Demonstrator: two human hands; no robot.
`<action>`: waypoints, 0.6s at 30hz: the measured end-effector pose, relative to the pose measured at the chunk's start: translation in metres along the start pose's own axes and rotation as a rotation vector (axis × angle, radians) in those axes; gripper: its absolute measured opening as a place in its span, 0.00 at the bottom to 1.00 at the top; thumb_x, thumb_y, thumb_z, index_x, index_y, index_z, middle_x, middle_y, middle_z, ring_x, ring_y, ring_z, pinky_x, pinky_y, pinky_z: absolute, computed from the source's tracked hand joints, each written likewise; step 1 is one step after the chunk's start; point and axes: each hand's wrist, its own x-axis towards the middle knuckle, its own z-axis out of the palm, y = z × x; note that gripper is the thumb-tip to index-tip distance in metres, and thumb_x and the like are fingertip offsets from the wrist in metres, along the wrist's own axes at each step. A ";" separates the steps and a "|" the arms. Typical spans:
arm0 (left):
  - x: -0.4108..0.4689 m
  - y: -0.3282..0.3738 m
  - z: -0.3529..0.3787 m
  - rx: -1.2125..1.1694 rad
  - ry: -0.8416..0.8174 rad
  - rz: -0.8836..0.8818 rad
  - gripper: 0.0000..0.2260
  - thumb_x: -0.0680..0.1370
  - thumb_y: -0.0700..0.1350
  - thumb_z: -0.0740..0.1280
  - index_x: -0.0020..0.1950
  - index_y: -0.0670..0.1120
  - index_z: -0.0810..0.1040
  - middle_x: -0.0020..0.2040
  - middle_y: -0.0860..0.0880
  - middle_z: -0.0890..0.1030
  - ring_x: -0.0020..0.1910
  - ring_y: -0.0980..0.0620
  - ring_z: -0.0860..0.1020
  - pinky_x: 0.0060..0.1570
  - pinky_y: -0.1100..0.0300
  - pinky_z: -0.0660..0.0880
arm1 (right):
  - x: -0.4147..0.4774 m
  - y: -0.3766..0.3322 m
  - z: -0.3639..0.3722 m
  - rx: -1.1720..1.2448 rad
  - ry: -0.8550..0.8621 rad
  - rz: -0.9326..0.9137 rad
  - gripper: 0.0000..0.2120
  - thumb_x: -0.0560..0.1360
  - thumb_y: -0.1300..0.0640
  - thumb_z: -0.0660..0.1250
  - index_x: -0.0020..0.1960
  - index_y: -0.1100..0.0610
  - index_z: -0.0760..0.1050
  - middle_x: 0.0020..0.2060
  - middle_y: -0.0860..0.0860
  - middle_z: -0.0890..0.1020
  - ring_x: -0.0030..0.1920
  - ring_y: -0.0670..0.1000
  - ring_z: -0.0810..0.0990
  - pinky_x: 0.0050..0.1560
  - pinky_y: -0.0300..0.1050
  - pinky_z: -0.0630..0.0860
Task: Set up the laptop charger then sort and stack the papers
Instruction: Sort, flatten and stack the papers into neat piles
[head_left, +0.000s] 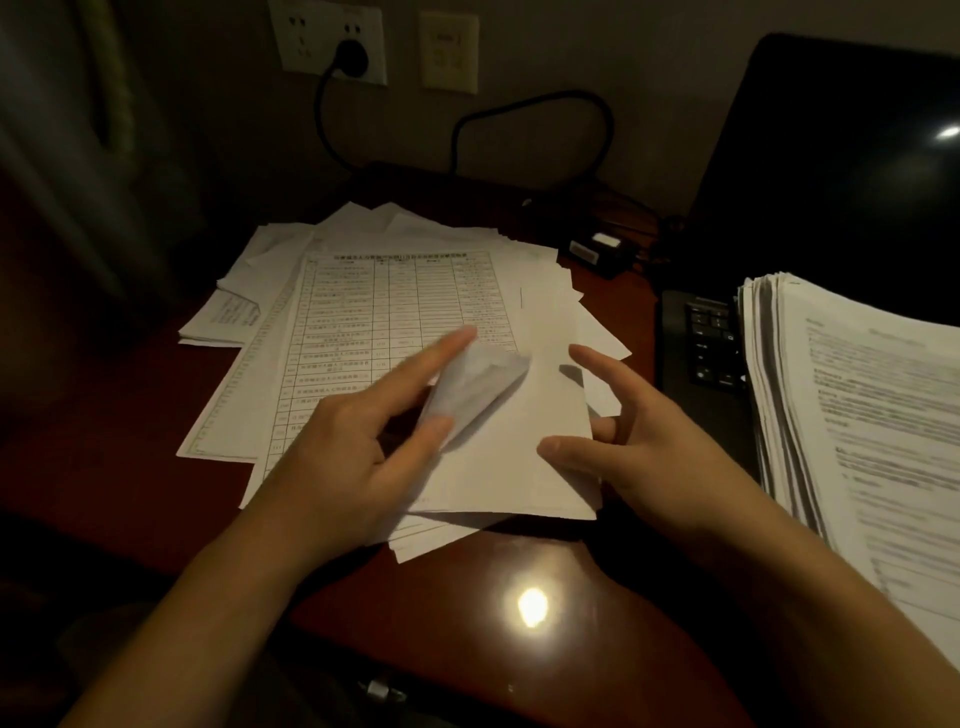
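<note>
while the left hand (358, 447) is pinching the curled corner of the top sheet (509, 457) | right hand (649, 447) is pinching its right edge, over the pile (363, 301) | probably best: peeling one sheet only, slowly, before moving it to the stack (857, 415) on the laptop (696, 338)

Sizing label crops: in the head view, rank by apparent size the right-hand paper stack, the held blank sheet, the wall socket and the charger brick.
1. paper stack, nearest the camera
2. blank sheet
3. wall socket, cut by the top edge
4. charger brick
</note>
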 end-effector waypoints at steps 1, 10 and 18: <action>0.000 0.001 -0.001 0.008 0.007 -0.014 0.29 0.82 0.46 0.65 0.73 0.76 0.59 0.51 0.53 0.84 0.41 0.46 0.82 0.42 0.49 0.82 | -0.001 -0.001 -0.003 0.001 -0.017 0.008 0.42 0.75 0.59 0.72 0.79 0.38 0.53 0.44 0.49 0.88 0.47 0.46 0.87 0.53 0.46 0.81; 0.000 0.000 -0.002 0.040 -0.014 0.168 0.25 0.79 0.39 0.58 0.73 0.60 0.70 0.64 0.66 0.75 0.64 0.63 0.74 0.56 0.67 0.76 | 0.000 0.002 0.009 0.033 0.085 -0.028 0.44 0.73 0.56 0.76 0.78 0.38 0.54 0.42 0.45 0.87 0.42 0.47 0.87 0.40 0.39 0.83; -0.001 0.004 -0.002 0.011 -0.078 0.133 0.19 0.79 0.46 0.63 0.69 0.58 0.77 0.60 0.72 0.76 0.60 0.67 0.75 0.49 0.74 0.73 | 0.001 0.004 0.014 0.102 0.112 -0.057 0.44 0.72 0.58 0.76 0.78 0.40 0.55 0.46 0.49 0.88 0.44 0.48 0.87 0.42 0.42 0.84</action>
